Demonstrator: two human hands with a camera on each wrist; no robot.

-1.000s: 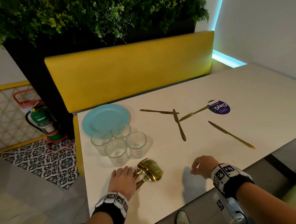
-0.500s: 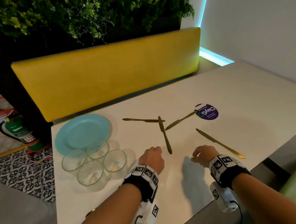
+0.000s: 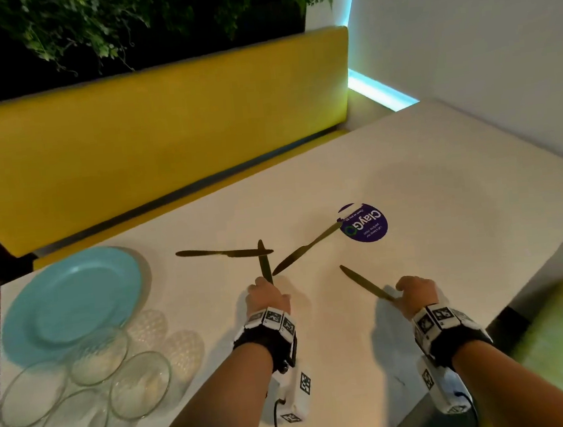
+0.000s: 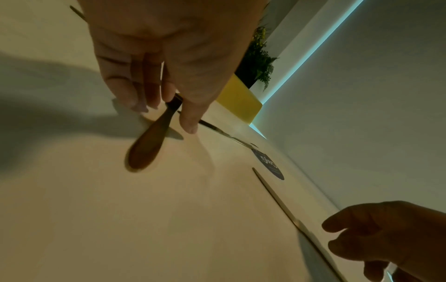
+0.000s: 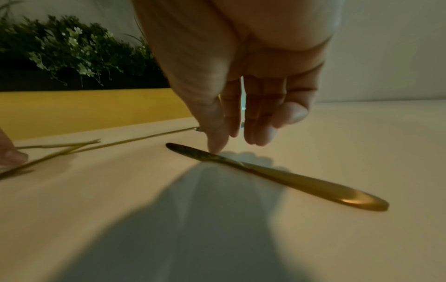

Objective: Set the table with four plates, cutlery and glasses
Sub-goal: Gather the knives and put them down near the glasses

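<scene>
Left hand [image 3: 266,295] pinches one knife [image 3: 264,261]; right hand [image 3: 415,291], fingers relaxed, touches another [image 3: 366,282]. Plates [image 3: 71,299], glasses [image 3: 140,385] still stacked; setting barely begun.

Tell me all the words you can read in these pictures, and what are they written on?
"ClayGo": in big white letters on the round purple sticker stuck to the white table, seen upside down from the head view.
Small white lines under "ClayGo" on the same sticker: too small to read.
Black-and-white square markers on the wrist bands: patterns only, no words.
Nothing readable on the knives, plate or glasses.
</scene>
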